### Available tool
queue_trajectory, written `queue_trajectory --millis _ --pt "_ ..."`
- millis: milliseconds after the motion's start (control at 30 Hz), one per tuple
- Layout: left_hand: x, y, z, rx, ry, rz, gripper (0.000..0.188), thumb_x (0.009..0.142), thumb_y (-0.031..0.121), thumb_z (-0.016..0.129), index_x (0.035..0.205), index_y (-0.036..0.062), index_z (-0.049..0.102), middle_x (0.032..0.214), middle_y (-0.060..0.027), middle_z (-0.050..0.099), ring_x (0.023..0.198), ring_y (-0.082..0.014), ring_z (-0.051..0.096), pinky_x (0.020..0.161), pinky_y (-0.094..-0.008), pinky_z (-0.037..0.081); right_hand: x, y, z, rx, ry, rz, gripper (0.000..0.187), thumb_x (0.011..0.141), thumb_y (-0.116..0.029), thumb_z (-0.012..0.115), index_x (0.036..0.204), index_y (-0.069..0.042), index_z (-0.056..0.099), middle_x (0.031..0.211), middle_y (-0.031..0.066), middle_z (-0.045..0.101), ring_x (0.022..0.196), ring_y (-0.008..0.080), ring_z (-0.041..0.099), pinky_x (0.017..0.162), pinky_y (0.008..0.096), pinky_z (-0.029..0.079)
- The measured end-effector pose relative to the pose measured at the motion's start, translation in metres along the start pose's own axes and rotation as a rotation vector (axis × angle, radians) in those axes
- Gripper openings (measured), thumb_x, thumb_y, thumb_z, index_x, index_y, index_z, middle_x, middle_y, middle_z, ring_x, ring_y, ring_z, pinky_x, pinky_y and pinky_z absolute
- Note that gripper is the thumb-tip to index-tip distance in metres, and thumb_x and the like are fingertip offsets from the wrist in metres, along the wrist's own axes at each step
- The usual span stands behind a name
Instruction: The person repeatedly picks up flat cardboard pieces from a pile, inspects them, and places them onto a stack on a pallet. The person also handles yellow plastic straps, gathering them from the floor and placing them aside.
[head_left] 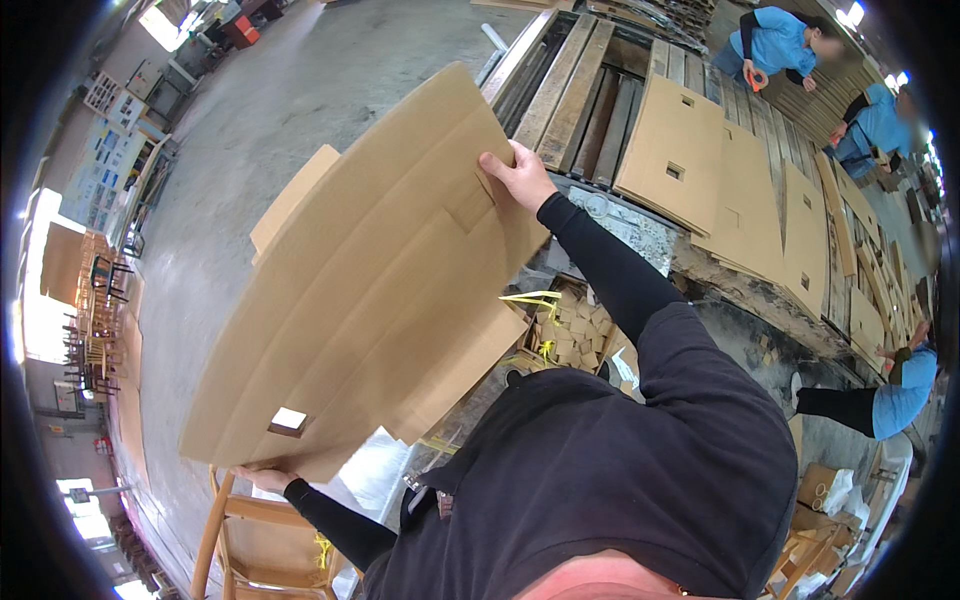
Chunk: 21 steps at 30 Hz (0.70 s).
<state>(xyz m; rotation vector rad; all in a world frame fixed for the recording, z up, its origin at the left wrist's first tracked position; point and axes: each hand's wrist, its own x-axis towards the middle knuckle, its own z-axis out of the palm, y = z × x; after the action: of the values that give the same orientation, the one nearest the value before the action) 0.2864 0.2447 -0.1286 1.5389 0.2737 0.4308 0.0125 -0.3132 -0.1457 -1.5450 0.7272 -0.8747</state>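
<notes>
The right hand (520,178) is closed over the upper edge of a large flat cardboard sheet (370,290), fingers curled over the rim beside a cut flap. The left hand (265,478) supports the opposite, lower edge from beneath, with only a few fingers showing under the board, so how tightly that grip closes cannot be told. Between the two hands the sheet is held up in the air, tilted, its broad face turned to the camera; creases run along its length and a small rectangular cut-out (288,420) sits near the lower corner.

The step in hand looks like carrying or turning a die-cut box blank. Any setting-down or folding would call for both hands to keep the edges level, since so wide a sheet is likely to bow or catch the air.

Beneath the sheet stands a wooden frame (250,530). To the right is a bin of small cardboard offcuts (575,335) with yellow strapping (530,298). Further blanks (735,190) lie stacked on wooden pallets (580,90). Three other people in blue shirts (780,40) work well apart, along the right side. The raised sheet hides much of the concrete floor (300,70) and whatever lies directly ahead.
</notes>
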Motion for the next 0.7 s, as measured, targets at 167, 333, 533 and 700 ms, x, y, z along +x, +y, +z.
queue_trajectory --millis 167,333,533,700 --pt "0.016 0.007 -0.001 0.265 -0.545 -0.343 0.055 0.093 0.042 0.059 0.125 -0.0026 0.053 0.122 -0.0102 0.057 0.111 -0.0209 0.055 0.095 -0.0357 0.043 -0.006 0.021 -0.041 -0.54 0.014 0.307 0.094 0.065 -0.083 0.056 0.108 0.0 0.067 0.107 0.0222 0.067 0.102 0.0321 0.065 0.089 0.0396 0.049" --pt "-0.003 -0.002 0.007 0.274 -0.881 -0.551 0.044 0.085 0.022 0.073 0.118 -0.002 0.055 0.112 -0.0103 0.064 0.101 -0.0204 0.062 0.088 -0.0337 0.049 -0.049 0.085 -0.082 -0.701 -0.027 0.602 0.104 0.063 -0.086 0.054 0.107 0.007 0.065 0.11 0.0267 0.064 0.106 0.0343 0.063 0.091 0.041 0.048" --pt "-0.032 -0.028 0.024 0.403 -0.897 -0.637 0.046 0.084 0.016 0.073 0.12 -0.0044 0.054 0.114 -0.0115 0.064 0.102 -0.0233 0.062 0.09 -0.0373 0.049 -0.1 0.127 -0.098 -0.662 -0.019 0.754 0.103 0.064 -0.083 0.057 0.114 0.007 0.062 0.115 0.0258 0.063 0.109 0.0339 0.062 0.092 0.0403 0.048" --pt "-0.039 -0.037 0.033 0.331 -0.962 -0.687 0.04 0.086 0.019 0.069 0.116 -0.0044 0.058 0.11 -0.0113 0.065 0.097 -0.0234 0.064 0.087 -0.0369 0.05 -0.106 0.115 -0.101 -0.668 -0.048 0.589 0.119 0.054 -0.074 0.074 0.134 0.006 0.039 0.124 0.0257 0.057 0.115 0.0339 0.058 0.097 0.0384 0.046"
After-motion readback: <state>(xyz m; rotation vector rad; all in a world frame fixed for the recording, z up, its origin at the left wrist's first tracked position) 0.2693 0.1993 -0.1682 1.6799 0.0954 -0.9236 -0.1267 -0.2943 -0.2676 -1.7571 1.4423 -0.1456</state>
